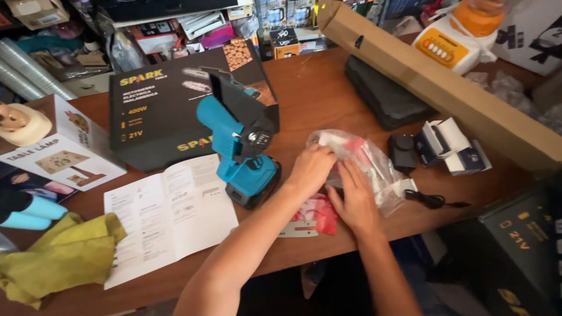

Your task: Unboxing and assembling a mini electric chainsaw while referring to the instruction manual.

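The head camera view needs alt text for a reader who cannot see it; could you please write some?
A person's left hand and right hand both press on a clear plastic bag on a brown wooden table. Left of the hands stand a blue and black cordless power tool, a black box and an open manual.

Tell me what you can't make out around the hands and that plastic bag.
Head view:
- Contents of the clear plastic bag: blurred by crumpled film, covered by the left hand and right hand.
- Metal bar: partly hidden under the left forearm.
- Open booklet: print too small.
- Long cardboard box: cut off at right edge.
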